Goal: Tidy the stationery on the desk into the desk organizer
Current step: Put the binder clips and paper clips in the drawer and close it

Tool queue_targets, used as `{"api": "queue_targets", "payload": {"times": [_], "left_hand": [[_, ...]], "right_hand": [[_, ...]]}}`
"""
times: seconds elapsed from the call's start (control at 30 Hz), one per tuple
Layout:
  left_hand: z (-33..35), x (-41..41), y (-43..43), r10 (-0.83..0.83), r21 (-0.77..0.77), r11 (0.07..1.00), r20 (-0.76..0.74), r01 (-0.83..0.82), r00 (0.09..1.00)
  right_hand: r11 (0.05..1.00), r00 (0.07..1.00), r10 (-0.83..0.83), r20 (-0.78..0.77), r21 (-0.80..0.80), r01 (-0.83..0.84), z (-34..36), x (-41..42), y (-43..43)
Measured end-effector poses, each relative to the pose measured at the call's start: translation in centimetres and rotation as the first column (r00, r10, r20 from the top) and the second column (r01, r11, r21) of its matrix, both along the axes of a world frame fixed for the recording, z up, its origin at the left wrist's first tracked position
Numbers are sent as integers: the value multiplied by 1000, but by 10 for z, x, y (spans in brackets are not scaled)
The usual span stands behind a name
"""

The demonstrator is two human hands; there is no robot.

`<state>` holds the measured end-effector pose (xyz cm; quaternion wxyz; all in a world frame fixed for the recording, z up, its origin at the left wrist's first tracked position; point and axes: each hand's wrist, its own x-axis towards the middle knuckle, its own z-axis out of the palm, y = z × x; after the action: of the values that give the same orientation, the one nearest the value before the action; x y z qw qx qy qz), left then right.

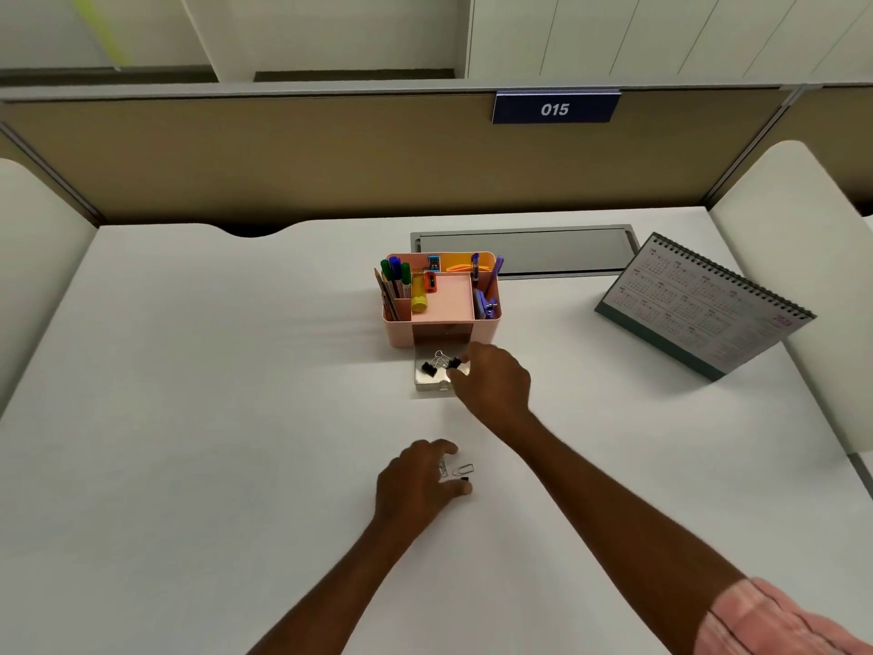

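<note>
Desk organizer [401, 335], pink, stands on the white desk [236, 418] a little beyond centre, in front of a grey hatch [524, 250] set into the surface.

- Left compartment holds green and blue markers [394, 271], upright. Pencils are beside them, lower ends hidden by the wall.
- A yellow glue stick [419, 297] and a small orange item [430, 282] are in the middle. What the orange item is cannot be made out.
- Purple and blue pens [493, 276] lean in the right compartment. The blue thing below them is unclear.
- Drawer [427, 382] is pulled out toward the viewer. Black binder clips [429, 368] with wire handles lie inside, tangled, so the count is uncertain.

Right hand [496, 382] is over the drawer's right side, seen from the back. Its fingers are curled down and their tips are mostly hidden. One tip is at a black clip, but I cannot tell whether it pinches it or only touches it.

Left hand [411, 484] rests on the desk nearer the viewer, cupped. Thumb and forefinger are apart and grip nothing. Paper clips [464, 469] lie loose on the desk in the gap between them, one partly under the fingers. A small black piece [464, 478] is just beside the thumb, too small to identify.

A desk calendar [704, 307] stands tilted well to the right, print unreadable. A blue plate [555, 109] on the partition reads 015. A pink sleeve [779, 621] is cut off at the bottom-right corner.
</note>
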<state>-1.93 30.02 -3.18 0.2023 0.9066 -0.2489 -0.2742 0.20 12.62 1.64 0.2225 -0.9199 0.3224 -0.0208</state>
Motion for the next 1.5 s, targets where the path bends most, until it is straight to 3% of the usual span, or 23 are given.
{"api": "queue_targets", "payload": {"times": [0.57, 0.8, 1.07, 1.17, 1.23, 1.37, 1.5], "left_hand": [[-11, -27, 1, -18, -81, 996, 141, 30, 990], [-14, -25, 2, -41, -61, 997, 179, 53, 983], [-24, -26, 3, -41, -151, 985, 244, 80, 969], [-26, -24, 2, 30, -189, 982, 152, -1, 988], [-24, -21, 2, 151, -268, 952, -2, -146, 988], [-2, -13, -3, 355, -341, 788, -428, -512, 831], [15, -5, -7, 337, -332, 752, -550, -570, 764]], "right_hand": [[989, 989, 72, -129, -120, -88, -37, 40, -1], [994, 998, 31, -55, -102, -36, -32, 28, -8], [1000, 1000, -10, 16, -10, 10, -23, -31, -10], [993, 999, -44, 27, 107, 40, -22, -60, -9], [975, 996, -62, 69, 219, 45, -23, -80, -6], [893, 987, -11, 161, 446, -63, -28, -112, 4], [822, 965, 79, 249, 531, -205, -22, -120, 14]]}}
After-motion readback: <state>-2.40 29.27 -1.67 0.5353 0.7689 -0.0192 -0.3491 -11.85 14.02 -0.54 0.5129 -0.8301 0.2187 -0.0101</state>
